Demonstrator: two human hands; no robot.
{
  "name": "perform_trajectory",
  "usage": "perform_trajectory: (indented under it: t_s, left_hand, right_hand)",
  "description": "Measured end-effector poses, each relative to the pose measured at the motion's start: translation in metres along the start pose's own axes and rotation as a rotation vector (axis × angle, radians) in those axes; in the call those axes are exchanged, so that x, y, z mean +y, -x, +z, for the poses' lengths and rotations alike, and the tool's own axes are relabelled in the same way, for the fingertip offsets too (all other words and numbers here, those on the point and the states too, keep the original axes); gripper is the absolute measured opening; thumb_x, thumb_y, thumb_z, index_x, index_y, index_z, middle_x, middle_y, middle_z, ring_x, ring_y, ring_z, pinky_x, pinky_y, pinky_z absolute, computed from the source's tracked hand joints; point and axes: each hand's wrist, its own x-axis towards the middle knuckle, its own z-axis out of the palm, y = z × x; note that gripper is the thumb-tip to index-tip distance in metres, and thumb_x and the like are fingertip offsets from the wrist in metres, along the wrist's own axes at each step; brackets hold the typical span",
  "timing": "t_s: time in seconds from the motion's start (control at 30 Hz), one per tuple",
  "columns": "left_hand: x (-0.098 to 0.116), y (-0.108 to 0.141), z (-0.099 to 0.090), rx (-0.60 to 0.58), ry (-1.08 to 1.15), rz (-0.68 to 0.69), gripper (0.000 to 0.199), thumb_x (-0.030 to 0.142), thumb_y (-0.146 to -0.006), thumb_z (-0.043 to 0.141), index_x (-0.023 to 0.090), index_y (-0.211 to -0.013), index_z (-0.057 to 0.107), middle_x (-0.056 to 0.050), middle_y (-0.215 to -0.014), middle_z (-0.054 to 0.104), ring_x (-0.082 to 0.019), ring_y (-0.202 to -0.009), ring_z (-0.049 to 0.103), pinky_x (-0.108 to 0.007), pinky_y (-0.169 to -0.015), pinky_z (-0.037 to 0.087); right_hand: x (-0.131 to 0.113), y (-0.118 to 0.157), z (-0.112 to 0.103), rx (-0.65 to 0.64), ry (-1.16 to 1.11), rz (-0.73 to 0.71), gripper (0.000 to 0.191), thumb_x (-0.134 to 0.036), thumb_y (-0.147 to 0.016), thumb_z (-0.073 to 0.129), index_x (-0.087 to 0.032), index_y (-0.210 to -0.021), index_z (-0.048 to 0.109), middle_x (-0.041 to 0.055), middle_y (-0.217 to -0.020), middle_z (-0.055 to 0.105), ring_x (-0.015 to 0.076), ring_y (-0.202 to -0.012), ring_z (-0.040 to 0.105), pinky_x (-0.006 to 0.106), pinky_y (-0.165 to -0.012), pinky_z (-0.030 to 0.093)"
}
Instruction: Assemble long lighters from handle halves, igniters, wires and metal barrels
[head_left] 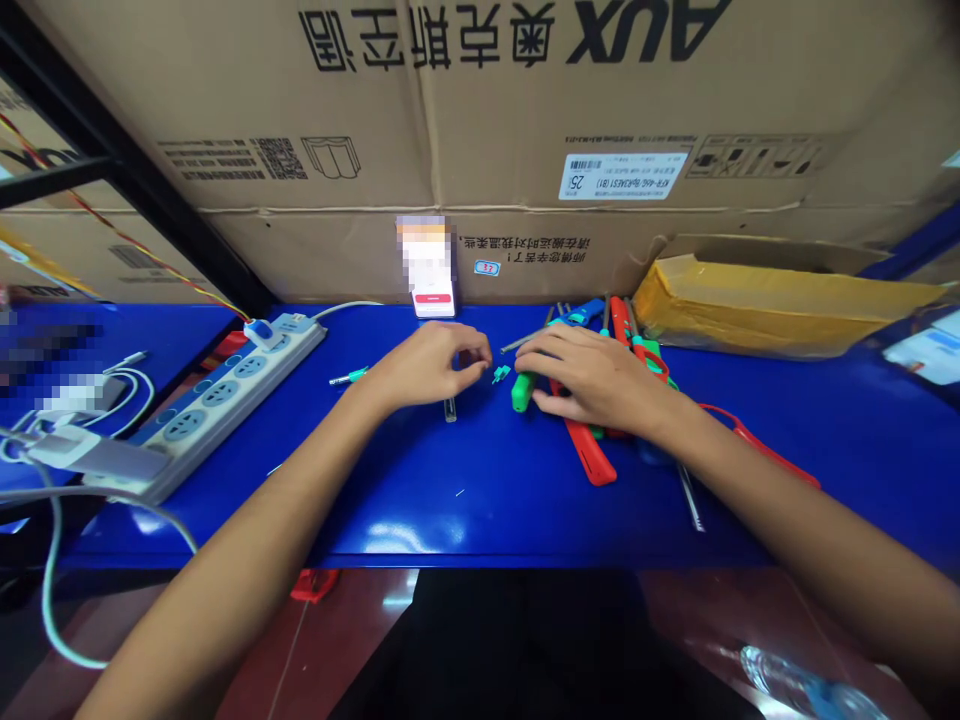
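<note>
My left hand hovers over the blue tabletop, fingers curled and thumb drawn in towards them; whatever they might hold is hidden. Below it lies a small clear tube. A tiny teal plastic piece rests between my hands. My right hand has its fingers around a green lighter body, mostly covered by the fingers. Under and beyond that hand is a pile of long-necked lighters, including a red lighter and a blue one. A teal part with a metal tip lies to the left.
A phone leans on the large cardboard box behind. At left sits a power strip with cables and chargers. An open yellow-taped carton is at back right, and a red loop lies near my right forearm.
</note>
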Motion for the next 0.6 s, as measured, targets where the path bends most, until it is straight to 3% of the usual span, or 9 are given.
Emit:
perform_trajectory:
  t_s: [0.13, 0.2, 0.33, 0.43, 0.5, 0.6]
  left_hand:
    - [0.010, -0.010, 0.022, -0.013, 0.030, 0.064, 0.032, 0.028, -0.104, 0.060, 0.018, -0.128, 0.078, -0.012, -0.130, 0.083, -0.028, -0.121, 0.075, -0.047, -0.113, 0.058]
    - [0.014, -0.014, 0.029, 0.035, 0.026, 0.053, 0.032, 0.027, -0.104, 0.058, 0.017, -0.128, 0.076, -0.013, -0.130, 0.081, -0.029, -0.124, 0.074, -0.049, -0.116, 0.057]
    - [0.018, -0.018, 0.033, 0.189, -0.114, -0.177, 0.017, 0.020, -0.098, 0.057, 0.017, -0.105, 0.073, -0.012, -0.108, 0.079, -0.030, -0.109, 0.074, -0.046, -0.102, 0.061]
    - [0.013, -0.026, 0.030, 0.246, -0.321, -0.262, 0.034, 0.033, -0.105, 0.062, 0.011, -0.130, 0.069, -0.022, -0.134, 0.074, -0.039, -0.126, 0.068, -0.054, -0.111, 0.059]
    - [0.008, -0.038, 0.028, 0.160, -0.435, -0.266, 0.054, 0.039, -0.110, 0.061, 0.005, -0.152, 0.060, -0.029, -0.153, 0.065, -0.044, -0.139, 0.062, -0.059, -0.120, 0.054]
    - [0.002, -0.062, 0.024, -0.058, -0.511, -0.341, 0.049, 0.030, -0.115, 0.052, 0.001, -0.154, 0.061, -0.032, -0.147, 0.069, -0.045, -0.134, 0.068, -0.058, -0.114, 0.056]
  right_hand:
    - [0.003, 0.004, -0.009, 0.202, -0.094, 0.073, 0.029, -0.026, -0.107, 0.066, -0.027, -0.134, 0.075, 0.0108, -0.141, 0.082, 0.0351, -0.132, 0.074, 0.055, -0.116, 0.060]
    - [0.005, 0.009, -0.016, 0.340, -0.159, 0.132, 0.030, -0.028, -0.103, 0.071, -0.030, -0.132, 0.075, 0.0078, -0.136, 0.084, 0.0344, -0.127, 0.077, 0.055, -0.114, 0.061]
    - [0.017, 0.017, -0.023, 0.675, -0.302, 0.150, 0.032, -0.030, -0.093, 0.083, -0.034, -0.124, 0.075, 0.0047, -0.123, 0.086, 0.0348, -0.114, 0.083, 0.056, -0.108, 0.066]
    - [0.031, 0.020, -0.021, 0.789, -0.411, 0.168, 0.035, -0.041, -0.093, 0.088, -0.036, -0.123, 0.073, 0.0043, -0.123, 0.085, 0.0356, -0.116, 0.084, 0.057, -0.107, 0.069]
    - [0.039, 0.021, -0.019, 0.849, -0.473, 0.193, 0.038, -0.054, -0.095, 0.087, -0.036, -0.125, 0.071, 0.0052, -0.124, 0.084, 0.0368, -0.121, 0.083, 0.059, -0.107, 0.069]
    - [0.051, 0.021, -0.017, 0.958, -0.510, 0.237, 0.047, -0.070, -0.099, 0.078, -0.037, -0.131, 0.067, 0.0065, -0.129, 0.080, 0.0381, -0.130, 0.081, 0.061, -0.108, 0.069]
